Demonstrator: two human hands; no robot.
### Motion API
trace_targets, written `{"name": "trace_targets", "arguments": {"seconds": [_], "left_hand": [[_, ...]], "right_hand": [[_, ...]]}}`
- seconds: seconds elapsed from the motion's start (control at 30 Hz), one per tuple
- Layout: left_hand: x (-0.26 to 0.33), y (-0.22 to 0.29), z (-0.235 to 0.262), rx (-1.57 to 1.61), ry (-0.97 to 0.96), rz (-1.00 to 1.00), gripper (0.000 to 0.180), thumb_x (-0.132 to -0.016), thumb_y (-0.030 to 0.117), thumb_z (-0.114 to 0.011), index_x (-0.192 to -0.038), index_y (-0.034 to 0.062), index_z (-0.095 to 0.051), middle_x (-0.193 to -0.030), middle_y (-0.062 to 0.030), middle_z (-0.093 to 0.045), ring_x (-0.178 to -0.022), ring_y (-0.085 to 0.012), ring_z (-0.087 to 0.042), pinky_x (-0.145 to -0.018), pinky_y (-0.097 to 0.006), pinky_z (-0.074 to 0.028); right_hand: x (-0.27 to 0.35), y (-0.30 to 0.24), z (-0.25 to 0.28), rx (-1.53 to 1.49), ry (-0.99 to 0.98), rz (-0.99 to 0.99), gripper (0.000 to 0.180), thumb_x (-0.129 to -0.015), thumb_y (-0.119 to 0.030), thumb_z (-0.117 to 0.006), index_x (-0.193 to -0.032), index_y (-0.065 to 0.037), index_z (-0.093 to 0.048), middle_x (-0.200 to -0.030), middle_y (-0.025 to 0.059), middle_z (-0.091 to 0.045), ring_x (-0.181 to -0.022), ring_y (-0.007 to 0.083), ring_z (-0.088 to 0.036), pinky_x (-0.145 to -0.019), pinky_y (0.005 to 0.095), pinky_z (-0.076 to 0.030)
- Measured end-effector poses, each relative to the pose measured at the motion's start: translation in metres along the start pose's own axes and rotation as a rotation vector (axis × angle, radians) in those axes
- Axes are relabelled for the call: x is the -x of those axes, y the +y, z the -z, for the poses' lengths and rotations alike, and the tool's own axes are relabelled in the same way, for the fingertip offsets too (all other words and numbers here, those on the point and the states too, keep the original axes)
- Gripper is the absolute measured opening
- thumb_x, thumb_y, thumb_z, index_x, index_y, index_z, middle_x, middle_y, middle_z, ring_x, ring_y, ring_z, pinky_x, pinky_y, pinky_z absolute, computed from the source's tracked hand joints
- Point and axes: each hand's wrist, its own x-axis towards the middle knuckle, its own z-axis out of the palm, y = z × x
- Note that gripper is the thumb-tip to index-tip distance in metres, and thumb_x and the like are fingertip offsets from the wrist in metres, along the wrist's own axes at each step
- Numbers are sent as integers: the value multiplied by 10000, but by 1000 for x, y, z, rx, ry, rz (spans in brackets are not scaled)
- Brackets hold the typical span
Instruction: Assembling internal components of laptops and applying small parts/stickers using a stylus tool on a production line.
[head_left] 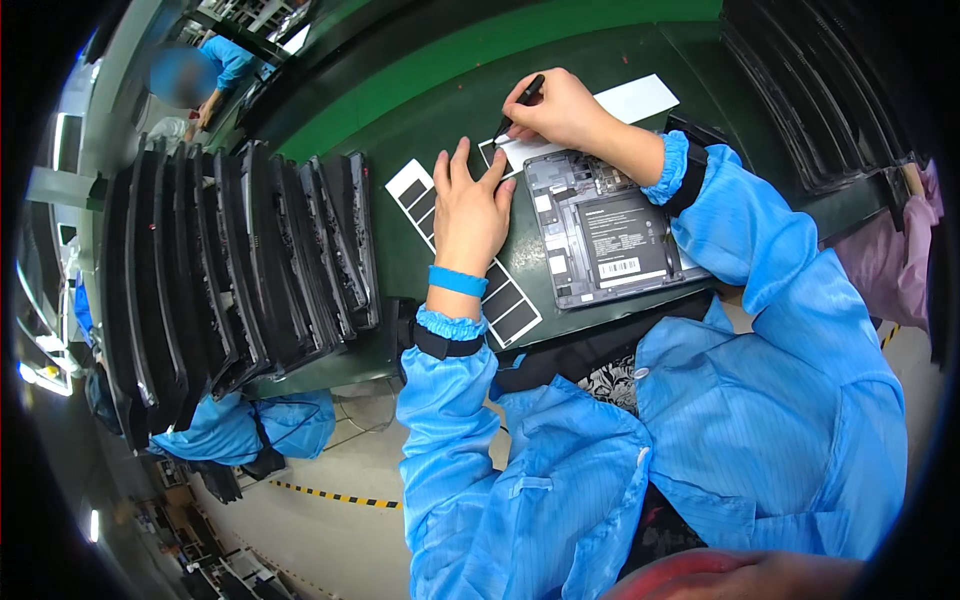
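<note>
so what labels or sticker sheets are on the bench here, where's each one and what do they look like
Sticker strip: under the left hand, long white backing with black rectangles, lying diagonally.
White sheet: beyond the right hand, plain white rectangle; tweezers touch its near end.
Device label: on the opened device, dark rectangle with small print and a white barcode patch.
</note>
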Motion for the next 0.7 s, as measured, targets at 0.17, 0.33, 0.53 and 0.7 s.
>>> {"name": "trace_targets", "arguments": {"seconds": [0.17, 0.33, 0.53, 0.7], "left_hand": [[0, -1, -2, 3, 24, 5, 359, -891, 290, -607, -1231, 173, -626, -1404, -200, -397, -1310, -428, -317, -1055, -482, -350], [-5, -6, -7, 91, 116, -51, 319, -842, 215, -654, -1147, 122, -670, -1229, -182, -512, -1159, -378, -445, -982, -443, -386], [-15, 4, 13, 438, 170, 61, 214, -897, 153, -572, -1038, 5, -634, -894, -109, -619, -796, -196, -570, -737, -323, -473], [-35, 82, 39, 956, -345, 182, 264, -940, 200, -557, -1007, -44, -633, -728, -49, -623, -568, -83, -515, -527, -220, -409]], "right_hand": [[3, -4, 4, -165, 13, 29, 192, -868, -104, -640, -922, 80, -632, -815, 160, -670, -744, 228, -704, -668, 299, -593], [21, -37, 27, -367, 82, 136, 185, -863, -112, -639, -912, 67, -645, -808, 149, -678, -718, 206, -703, -638, 275, -583], [97, -53, 95, -125, 227, 32, 284, -902, -225, -645, -1059, 11, -628, -903, 116, -678, -815, 180, -698, -664, 250, -558], [139, -9, 130, -213, 295, -58, 265, -891, -196, -655, -1028, 30, -637, -894, 138, -682, -821, 185, -701, -697, 242, -561]]}}
